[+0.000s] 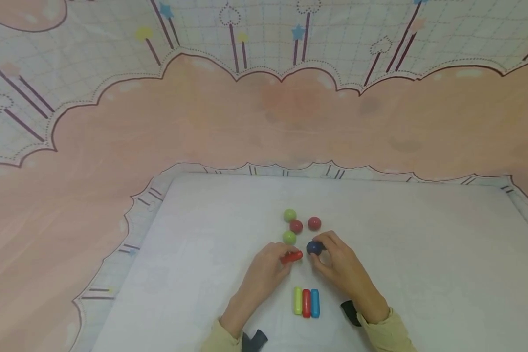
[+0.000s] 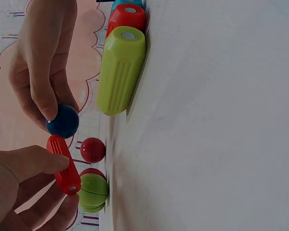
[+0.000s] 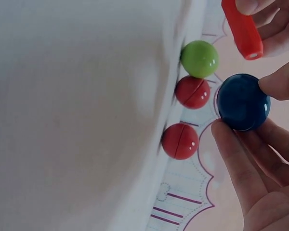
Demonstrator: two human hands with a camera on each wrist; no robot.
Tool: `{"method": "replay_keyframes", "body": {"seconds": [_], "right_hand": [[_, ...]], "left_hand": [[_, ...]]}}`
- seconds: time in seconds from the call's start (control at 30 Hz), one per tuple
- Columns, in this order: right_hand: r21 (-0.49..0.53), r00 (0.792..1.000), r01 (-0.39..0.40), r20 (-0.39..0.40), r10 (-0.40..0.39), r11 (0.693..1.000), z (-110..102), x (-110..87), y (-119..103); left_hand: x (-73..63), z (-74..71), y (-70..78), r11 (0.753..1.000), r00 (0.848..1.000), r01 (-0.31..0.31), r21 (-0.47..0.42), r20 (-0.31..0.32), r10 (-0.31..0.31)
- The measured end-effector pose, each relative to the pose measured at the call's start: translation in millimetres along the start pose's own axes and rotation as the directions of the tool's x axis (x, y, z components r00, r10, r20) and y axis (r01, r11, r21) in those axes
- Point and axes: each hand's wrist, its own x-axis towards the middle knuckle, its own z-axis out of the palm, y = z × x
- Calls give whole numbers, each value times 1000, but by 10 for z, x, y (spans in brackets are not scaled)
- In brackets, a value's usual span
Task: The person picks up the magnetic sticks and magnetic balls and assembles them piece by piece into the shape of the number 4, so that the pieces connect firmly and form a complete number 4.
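My left hand (image 1: 266, 271) pinches a red rod (image 2: 63, 166) with a small metallic disc on its end, thumb on one side and fingers on the other. Facing it, my right hand (image 1: 344, 271) holds a dark blue ball (image 3: 243, 102) between thumb and fingertips. In the head view the rod and ball are close together; the left wrist view has them nearly meeting, while a gap shows in the right wrist view. Just beyond the hands sit two red balls (image 1: 314, 223) and two green balls (image 1: 289, 238) on the white tabletop (image 1: 202, 234).
Nearer the person, between the forearms, a yellow-green rod (image 1: 297, 300), a red rod (image 1: 306, 303) and a blue rod (image 1: 315, 303) lie side by side. Black straps show by both sleeves. A patterned pink and white cloth (image 1: 246, 122) surrounds the tabletop.
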Motion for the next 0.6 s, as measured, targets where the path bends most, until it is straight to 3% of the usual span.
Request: {"method": "replay_keyframes", "body": {"seconds": [0.3, 0.6], "right_hand": [[47, 998, 55, -16, -54, 997, 54, -15, -38], [53, 999, 33, 12, -34, 998, 97, -26, -45]], "left_hand": [[44, 12, -41, 999, 999, -33, -20, 10, 34], [45, 38, -88, 998, 998, -67, -18, 0, 67]]}}
